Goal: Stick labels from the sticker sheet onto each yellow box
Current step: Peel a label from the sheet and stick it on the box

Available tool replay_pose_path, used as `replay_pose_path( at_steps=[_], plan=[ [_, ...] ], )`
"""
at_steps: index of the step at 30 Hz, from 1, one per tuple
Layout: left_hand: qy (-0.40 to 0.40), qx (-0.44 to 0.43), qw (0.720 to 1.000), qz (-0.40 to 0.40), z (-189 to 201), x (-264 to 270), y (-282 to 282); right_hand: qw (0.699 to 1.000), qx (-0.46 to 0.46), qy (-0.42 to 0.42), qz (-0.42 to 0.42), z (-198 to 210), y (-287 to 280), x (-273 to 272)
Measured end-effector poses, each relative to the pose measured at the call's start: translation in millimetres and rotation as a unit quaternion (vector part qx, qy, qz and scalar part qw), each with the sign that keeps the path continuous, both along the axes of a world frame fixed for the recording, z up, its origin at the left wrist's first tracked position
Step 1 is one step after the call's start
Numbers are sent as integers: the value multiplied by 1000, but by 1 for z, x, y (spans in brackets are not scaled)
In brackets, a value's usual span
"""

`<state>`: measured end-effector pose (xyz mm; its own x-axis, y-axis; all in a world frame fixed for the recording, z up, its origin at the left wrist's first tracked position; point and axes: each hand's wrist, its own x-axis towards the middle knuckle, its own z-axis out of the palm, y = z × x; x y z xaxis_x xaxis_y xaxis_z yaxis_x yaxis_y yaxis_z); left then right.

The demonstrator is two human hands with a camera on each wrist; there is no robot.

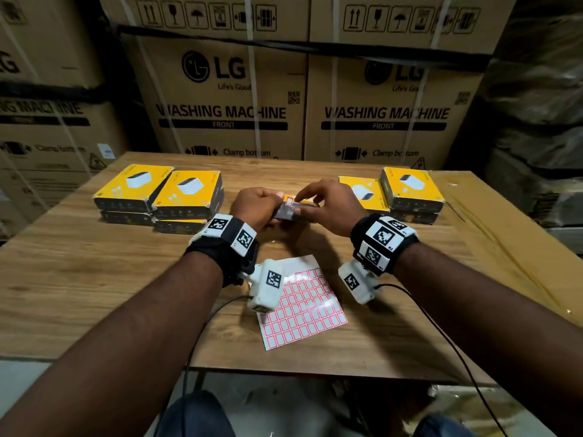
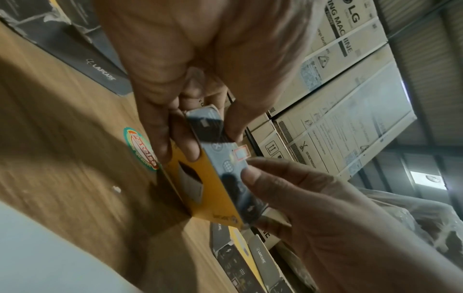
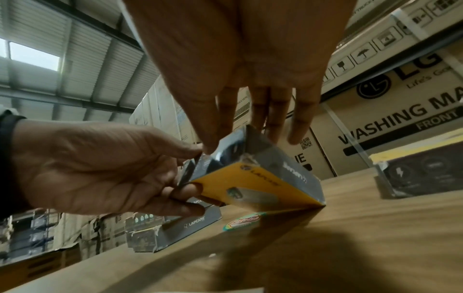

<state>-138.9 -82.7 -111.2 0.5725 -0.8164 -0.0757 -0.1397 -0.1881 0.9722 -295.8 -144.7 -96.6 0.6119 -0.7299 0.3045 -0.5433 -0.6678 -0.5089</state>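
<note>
Both hands meet over the middle of the wooden desk [image 1: 94,279], where one yellow box [image 2: 213,190] is tipped up on a corner, its dark side panel turned upward and its lower corner touching the wood. The left hand [image 1: 255,206] grips the box at one end, thumb on one face and fingers [image 2: 160,138] curled round the other. The right hand [image 1: 328,206] steadies the other end with its thumb against the dark panel, and its fingers [image 3: 275,119] are held fairly straight and close together along the far side, the forefinger reaching down toward a small red-bordered label [image 2: 241,154] that sits on that panel. Whether the fingertip is actually touching the label I cannot tell. The sticker sheet [image 1: 303,304] lies flat on the desk near the front edge, just under the wrists, with rows of red-framed labels on it. To the left, a stack of yellow boxes [image 1: 157,193] stands two deep; to the right, a second stack [image 1: 410,190] sits beside a sheet of brown cardboard. A round coloured sticker [image 2: 140,148] is fixed to the desk top just under the held box. Big washing-machine cartons [image 1: 227,89] are piled behind.
</note>
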Motion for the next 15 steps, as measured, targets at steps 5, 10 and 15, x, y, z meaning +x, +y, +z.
replay_pose_path(
  at_steps=[5, 10, 15],
  plan=[
    [-49, -7, 999, 3, 2, -5, 3, 1000, -8, -28, 12, 1, 1, 7],
    [-52, -9, 999, -8, 5, -4, 6, 999, -33, -16, 17, 2, 0, 8],
    [-60, -15, 998, -26, 3, -4, 8, 998, -51, 43, 16, 14, -1, 8]
  ],
)
